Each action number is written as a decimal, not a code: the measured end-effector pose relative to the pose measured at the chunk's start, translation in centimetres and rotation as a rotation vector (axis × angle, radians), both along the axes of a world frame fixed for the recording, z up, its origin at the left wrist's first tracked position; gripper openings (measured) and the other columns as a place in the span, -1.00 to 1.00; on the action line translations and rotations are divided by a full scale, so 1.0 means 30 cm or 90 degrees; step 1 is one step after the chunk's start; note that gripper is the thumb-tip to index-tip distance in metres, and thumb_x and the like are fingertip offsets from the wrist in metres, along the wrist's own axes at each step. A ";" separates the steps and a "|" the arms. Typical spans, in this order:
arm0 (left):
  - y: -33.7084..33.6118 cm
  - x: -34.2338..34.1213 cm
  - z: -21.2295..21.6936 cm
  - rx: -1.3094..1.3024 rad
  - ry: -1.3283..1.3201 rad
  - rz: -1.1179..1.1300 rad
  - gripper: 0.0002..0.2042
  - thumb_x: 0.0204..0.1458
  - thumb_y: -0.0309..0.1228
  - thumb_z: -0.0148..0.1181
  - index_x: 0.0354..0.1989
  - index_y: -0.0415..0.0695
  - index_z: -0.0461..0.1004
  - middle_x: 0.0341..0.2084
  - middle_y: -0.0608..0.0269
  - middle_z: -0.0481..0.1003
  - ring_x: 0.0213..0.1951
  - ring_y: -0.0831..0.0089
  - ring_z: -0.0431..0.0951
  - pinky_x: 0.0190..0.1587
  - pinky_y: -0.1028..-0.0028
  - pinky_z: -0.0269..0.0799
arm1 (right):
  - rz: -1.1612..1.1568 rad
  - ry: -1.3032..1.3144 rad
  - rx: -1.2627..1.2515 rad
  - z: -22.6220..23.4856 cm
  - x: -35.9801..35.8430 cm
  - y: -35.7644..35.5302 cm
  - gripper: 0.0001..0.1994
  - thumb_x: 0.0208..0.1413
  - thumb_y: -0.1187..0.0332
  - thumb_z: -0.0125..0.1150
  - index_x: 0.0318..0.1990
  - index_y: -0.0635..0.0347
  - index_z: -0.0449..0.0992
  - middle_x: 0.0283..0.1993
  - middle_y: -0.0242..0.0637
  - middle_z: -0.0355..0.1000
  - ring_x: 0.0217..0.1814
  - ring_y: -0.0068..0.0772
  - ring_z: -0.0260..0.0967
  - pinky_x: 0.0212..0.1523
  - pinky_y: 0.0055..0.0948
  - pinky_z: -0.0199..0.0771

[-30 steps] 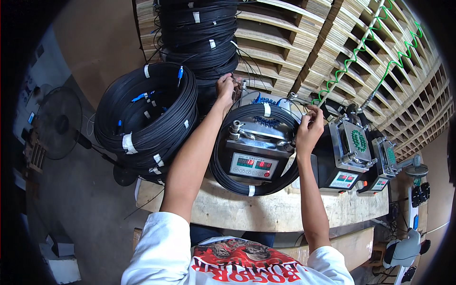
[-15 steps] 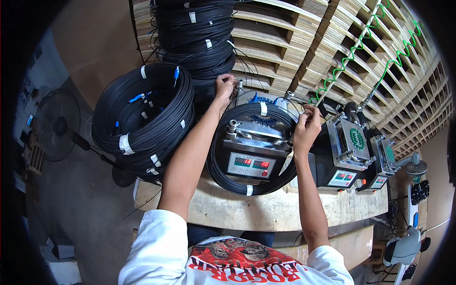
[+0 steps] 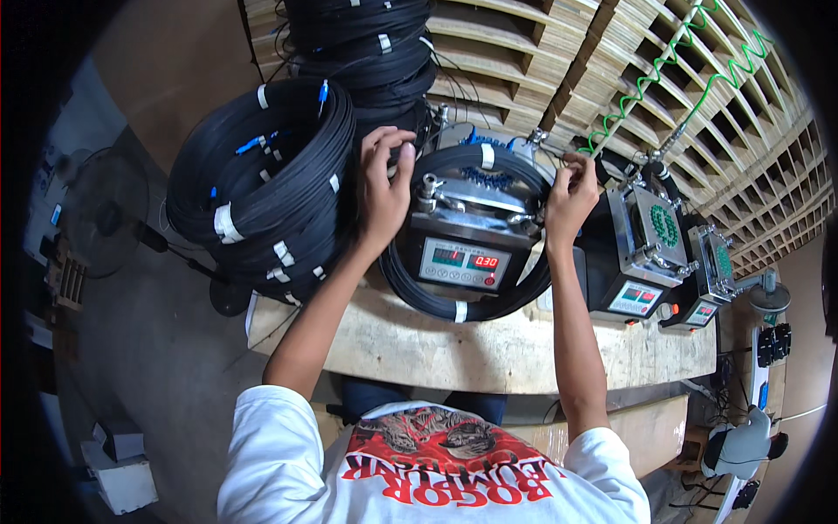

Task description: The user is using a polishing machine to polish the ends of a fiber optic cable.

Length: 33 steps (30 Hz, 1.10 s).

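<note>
A ring-shaped coil of black cable (image 3: pixel 403 293), tied with white tape, hangs around the front of a metal machine (image 3: pixel 526 229) with a lit display panel (image 3: pixel 460 264). Blue connectors (image 3: pixel 489 179) stand in a ring on the machine's top, partly behind the coil. My left hand (image 3: pixel 384 188) is beside the coil's upper left, fingers bent but apart, with nothing visible in it. At the coil's upper right, my right hand (image 3: pixel 569 205) has its thumb and fingertips drawn together. Whatever they hold is too small to make out.
Taped black cable coils (image 3: pixel 262 201) with blue connectors are stacked at the left, another stack (image 3: pixel 362 52) behind. Two similar machines (image 3: pixel 646 262) (image 3: pixel 709 271) stand right on the wooden table (image 3: pixel 419 354). Slatted wooden pallets (image 3: pixel 489 52) rise behind; green coiled hoses (image 3: pixel 656 74) hang there. A fan (image 3: pixel 105 218) stands left.
My left hand has come back toward me from behind the coil, its fingers spreading apart. My right hand stays by the coil's right side. The display's digits have changed, and the view has shifted slightly.
</note>
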<state>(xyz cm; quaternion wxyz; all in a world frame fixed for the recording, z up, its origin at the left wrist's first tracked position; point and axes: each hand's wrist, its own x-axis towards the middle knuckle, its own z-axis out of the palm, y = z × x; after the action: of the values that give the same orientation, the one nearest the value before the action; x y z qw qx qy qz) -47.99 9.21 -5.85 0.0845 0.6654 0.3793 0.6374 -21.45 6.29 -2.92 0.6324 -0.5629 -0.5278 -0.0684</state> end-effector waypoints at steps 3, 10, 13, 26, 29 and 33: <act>-0.128 0.009 -0.041 0.053 0.127 0.024 -0.78 0.24 -0.28 0.12 -0.02 0.04 0.61 0.14 0.01 0.34 0.12 0.07 0.36 0.21 0.15 0.20 | -0.004 -0.003 -0.004 -0.003 0.002 0.010 -0.86 0.09 0.58 0.05 -0.21 0.41 0.49 -0.48 -0.16 0.38 -0.47 -0.33 0.31 -0.34 -0.34 0.34; -0.158 0.016 -0.062 0.024 0.287 -0.025 -0.57 -0.04 0.14 0.34 -0.13 0.14 0.63 0.36 -0.11 0.06 0.29 -0.07 0.21 0.29 0.06 0.19 | -0.024 -0.022 0.000 -0.014 0.006 0.009 -0.88 0.08 0.57 0.05 -0.26 0.41 0.50 -0.37 -0.02 0.49 -0.36 -0.17 0.46 -0.25 -0.28 0.43; -0.151 0.018 -0.079 0.041 0.237 -0.036 -0.56 -0.04 0.11 0.37 -0.35 -0.06 0.53 0.28 -0.14 0.18 0.23 -0.07 0.31 0.20 0.09 0.30 | -0.018 -0.004 -0.001 -0.013 0.005 0.001 -0.88 0.09 0.56 0.06 -0.26 0.40 0.50 -0.39 -0.03 0.48 -0.38 -0.18 0.45 -0.26 -0.28 0.43; -0.141 0.015 -0.111 0.110 0.059 0.048 -0.84 0.19 -0.49 0.15 -0.09 -0.21 0.43 -0.06 0.00 0.41 -0.04 0.12 0.47 0.10 0.23 0.34 | -0.005 -0.001 0.003 -0.001 0.008 -0.002 -0.88 0.09 0.55 0.08 -0.27 0.42 0.52 -0.37 -0.01 0.52 -0.37 -0.18 0.51 -0.30 -0.32 0.46; -0.147 0.001 -0.133 0.081 0.089 0.122 -0.87 0.19 -0.44 0.18 -0.16 -0.19 0.45 -0.25 0.11 0.46 -0.21 0.19 0.45 -0.06 0.24 0.31 | 0.000 0.002 0.023 -0.017 0.016 0.004 -0.88 0.08 0.55 0.08 -0.28 0.41 0.52 -0.41 -0.06 0.49 -0.41 -0.23 0.47 -0.33 -0.34 0.43; -0.137 -0.003 -0.172 0.094 0.122 0.112 -0.89 0.19 -0.42 0.19 -0.21 -0.16 0.45 -0.41 0.20 0.46 -0.26 0.22 0.43 -0.17 0.24 0.26 | -0.004 -0.002 0.018 -0.012 0.007 -0.002 -0.88 0.07 0.54 0.08 -0.28 0.39 0.52 -0.44 -0.10 0.46 -0.44 -0.27 0.43 -0.36 -0.34 0.41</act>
<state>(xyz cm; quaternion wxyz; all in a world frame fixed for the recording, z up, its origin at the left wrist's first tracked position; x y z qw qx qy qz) -48.07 5.10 -11.01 -0.0577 0.6918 0.3950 0.6017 -21.24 6.23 -3.28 0.6393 -0.5554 -0.5258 -0.0791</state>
